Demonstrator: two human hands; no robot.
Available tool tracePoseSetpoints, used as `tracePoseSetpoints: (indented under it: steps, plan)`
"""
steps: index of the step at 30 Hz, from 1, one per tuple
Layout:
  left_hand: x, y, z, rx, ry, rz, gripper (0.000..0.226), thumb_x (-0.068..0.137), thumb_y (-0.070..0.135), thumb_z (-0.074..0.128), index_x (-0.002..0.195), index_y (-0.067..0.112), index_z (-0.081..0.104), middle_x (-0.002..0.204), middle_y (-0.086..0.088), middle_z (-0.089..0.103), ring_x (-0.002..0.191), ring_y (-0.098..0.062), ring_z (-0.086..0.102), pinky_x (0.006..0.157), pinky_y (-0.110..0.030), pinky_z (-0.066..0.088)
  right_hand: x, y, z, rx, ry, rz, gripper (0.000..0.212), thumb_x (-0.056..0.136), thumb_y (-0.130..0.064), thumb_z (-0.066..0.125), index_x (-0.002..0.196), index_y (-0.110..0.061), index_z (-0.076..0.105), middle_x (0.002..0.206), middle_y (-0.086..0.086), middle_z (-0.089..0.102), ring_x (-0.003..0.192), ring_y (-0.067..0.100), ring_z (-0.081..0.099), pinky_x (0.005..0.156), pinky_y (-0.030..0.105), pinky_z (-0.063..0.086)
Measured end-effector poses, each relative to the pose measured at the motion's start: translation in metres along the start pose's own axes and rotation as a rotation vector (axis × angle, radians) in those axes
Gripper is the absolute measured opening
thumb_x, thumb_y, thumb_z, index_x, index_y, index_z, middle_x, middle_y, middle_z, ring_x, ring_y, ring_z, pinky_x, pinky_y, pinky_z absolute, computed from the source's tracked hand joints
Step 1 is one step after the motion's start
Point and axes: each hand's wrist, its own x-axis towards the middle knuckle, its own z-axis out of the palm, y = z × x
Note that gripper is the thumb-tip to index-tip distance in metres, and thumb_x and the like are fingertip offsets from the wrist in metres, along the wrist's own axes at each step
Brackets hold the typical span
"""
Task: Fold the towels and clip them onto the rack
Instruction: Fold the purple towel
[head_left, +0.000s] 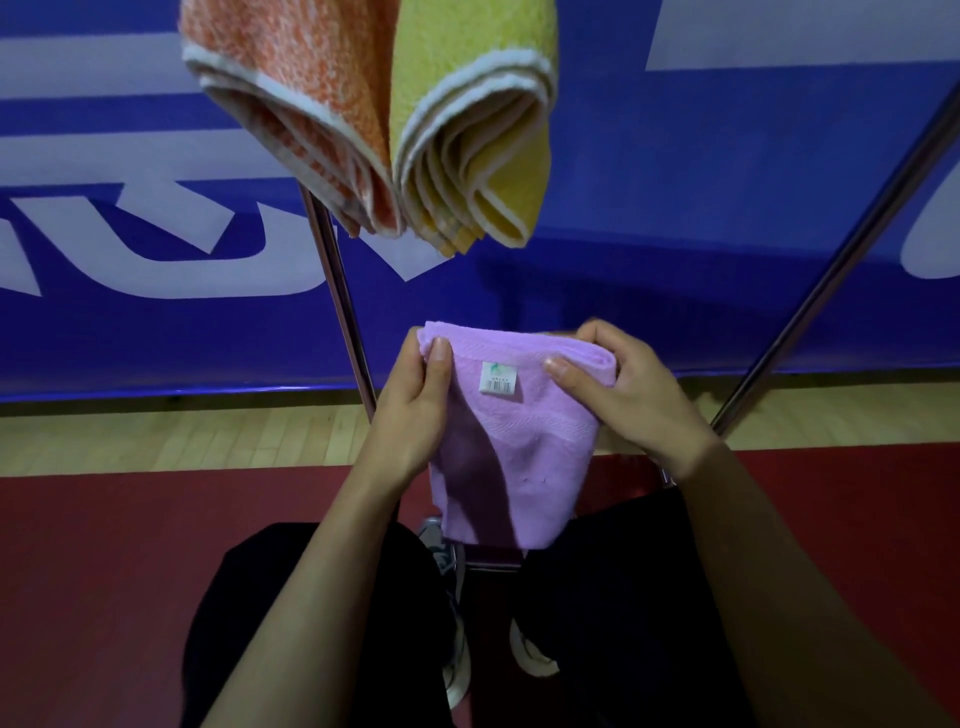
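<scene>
I've got the folded purple towel (511, 431) pinched at its top corners, left hand (415, 410) and right hand (631, 395). Next, I reckon: lift to the rack (831, 260) beside the orange towel (296, 104) and yellow towel (467, 130), then clip.

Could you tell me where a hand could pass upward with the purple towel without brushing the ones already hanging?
Free: the gap right of the yellow towel, toward the slanted right rack pole. Crowded: upper left, where the orange towel touches the yellow one above the left pole.

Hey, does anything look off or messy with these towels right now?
Nothing stands out. The orange towel and yellow towel hang folded side by side, and the purple towel, white label outward, is pinched at its top by the left hand and right hand.
</scene>
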Motion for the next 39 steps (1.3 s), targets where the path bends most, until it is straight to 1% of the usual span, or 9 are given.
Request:
tracePoseSetpoints:
  steps: [7,12,18,22,25,30,33,36,39]
  plan:
    - [0.000,0.006,-0.005,-0.111,-0.053,0.046,0.032,0.110,0.035,0.052,0.087,0.012,0.051,0.078,0.009,0.050,0.078,-0.008,0.049,0.078,-0.033,0.043,-0.002,0.005,-0.003,-0.006,-0.034,0.025,0.020,0.096,-0.034,0.071,0.115,-0.029,0.074,0.111,-0.022,0.076,0.104,-0.006,0.068,0.088,0.016,0.051]
    - [-0.001,0.006,-0.008,-0.072,-0.094,0.057,0.015,0.107,0.020,0.060,0.104,0.008,0.067,0.090,-0.007,0.070,0.086,-0.009,0.063,0.078,-0.027,0.051,-0.003,0.005,-0.004,0.026,-0.054,0.049,0.013,0.097,-0.030,0.070,0.106,-0.027,0.079,0.099,-0.019,0.079,0.096,-0.005,0.071,0.082,0.018,0.054]
    - [-0.002,0.007,-0.014,-0.146,-0.122,-0.073,0.052,0.106,0.047,0.056,0.106,-0.005,0.066,0.097,-0.030,0.069,0.086,-0.023,0.064,0.075,-0.040,0.049,-0.007,-0.006,-0.007,0.294,-0.033,0.072,0.029,0.091,-0.039,0.064,0.095,-0.014,0.078,0.084,-0.013,0.078,0.079,-0.003,0.068,0.071,0.015,0.051]
    - [0.005,0.009,0.003,-0.403,-0.093,-0.287,0.039,0.110,0.042,0.049,0.122,0.013,0.073,0.115,-0.011,0.079,0.108,-0.028,0.075,0.092,-0.041,0.060,0.013,0.010,0.007,0.617,0.183,0.385,0.040,0.100,-0.041,0.063,0.092,-0.003,0.073,0.085,0.009,0.076,0.076,0.017,0.071,0.070,0.031,0.054]
    - [0.014,-0.012,0.016,-0.392,-0.156,-0.723,0.032,0.103,0.040,0.060,0.103,0.014,0.078,0.099,-0.008,0.081,0.085,-0.020,0.077,0.076,-0.032,0.059,0.021,0.037,0.023,0.633,0.113,0.700,0.048,0.106,-0.049,0.048,0.108,-0.005,0.069,0.081,0.008,0.077,0.068,0.018,0.072,0.057,0.025,0.053]
    - [0.011,-0.017,0.015,-0.446,-0.199,-0.702,0.012,0.094,0.010,0.073,0.098,-0.001,0.072,0.091,-0.018,0.075,0.073,-0.022,0.075,0.064,-0.031,0.061,0.015,0.036,0.017,0.649,0.098,0.629,0.040,0.102,-0.017,0.063,0.131,0.010,0.057,0.088,0.013,0.069,0.074,0.019,0.068,0.061,0.023,0.059]
    - [0.015,-0.014,-0.002,-0.664,-0.250,-0.688,0.031,0.092,0.022,0.073,0.113,0.000,0.075,0.104,-0.016,0.080,0.095,-0.028,0.076,0.078,-0.034,0.064,0.021,0.038,0.014,0.463,-0.013,0.706,0.082,0.078,-0.070,0.071,0.132,-0.008,0.062,0.108,0.010,0.077,0.095,0.025,0.076,0.088,0.043,0.062]
    - [0.005,-0.017,0.003,-0.378,-0.181,-0.616,0.023,0.094,0.004,0.072,0.115,-0.003,0.069,0.088,-0.014,0.077,0.079,-0.027,0.069,0.060,-0.027,0.060,0.019,0.036,0.018,0.262,-0.065,0.691,0.054,0.092,-0.055,0.070,0.120,-0.009,0.065,0.091,0.005,0.076,0.081,0.020,0.073,0.082,0.037,0.058]
    - [0.016,-0.024,-0.011,-0.607,0.016,-0.621,0.054,0.091,0.013,0.078,0.137,0.012,0.050,0.120,-0.015,0.069,0.089,-0.024,0.070,0.066,-0.032,0.059,0.024,0.029,0.007,0.612,0.160,0.585,0.035,0.097,-0.033,0.072,0.119,-0.006,0.062,0.086,0.009,0.074,0.079,0.021,0.069,0.073,0.034,0.058]
